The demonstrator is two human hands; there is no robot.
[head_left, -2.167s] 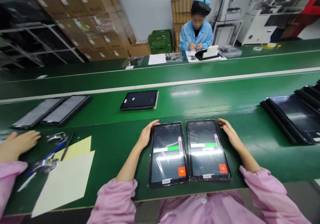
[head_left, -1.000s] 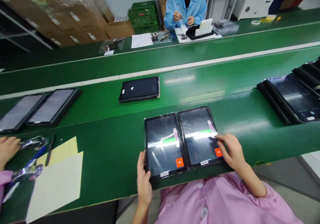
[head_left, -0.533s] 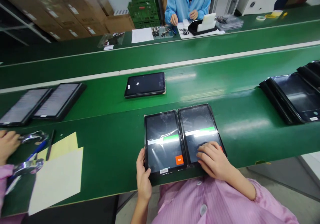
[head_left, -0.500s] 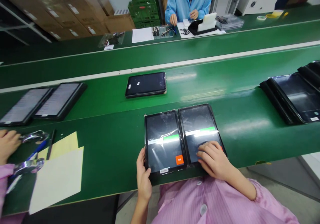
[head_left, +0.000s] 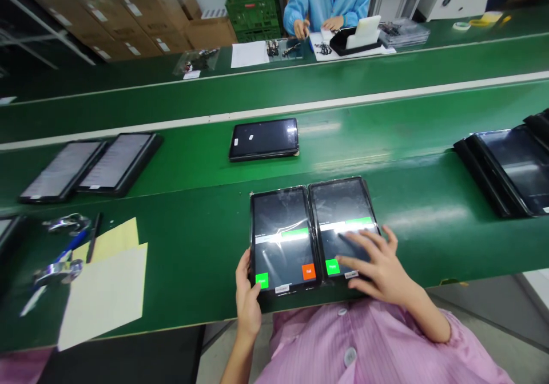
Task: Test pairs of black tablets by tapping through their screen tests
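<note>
Two black tablets lie side by side in front of me, their screens lit. The left tablet (head_left: 281, 212) shows a green button at its lower left and an orange one marked Fail at its lower right. My left hand (head_left: 247, 298) grips its lower left edge, thumb on the screen by the green button. Over the right tablet (head_left: 338, 201) spreads my right hand (head_left: 380, 264), fingers apart and slightly blurred, hiding that screen's lower right part. A green button is visible there at the lower left. Whether the fingertips touch the glass I cannot tell.
Another tablet (head_left: 263, 139) lies ahead on the green bench (head_left: 193, 229). More tablets (head_left: 115, 163) rest at the left and a stack (head_left: 510, 166) at the right. Paper sheets (head_left: 107, 298), a pen (head_left: 93, 238) and metallic items (head_left: 66, 222) are at left. A person in blue (head_left: 328, 6) sits opposite.
My right hand has spread its fingers and shifted slightly right, uncovering a green button. A green button now shows on the left tablet too. The neighbour's hand at far left has gone from view.
</note>
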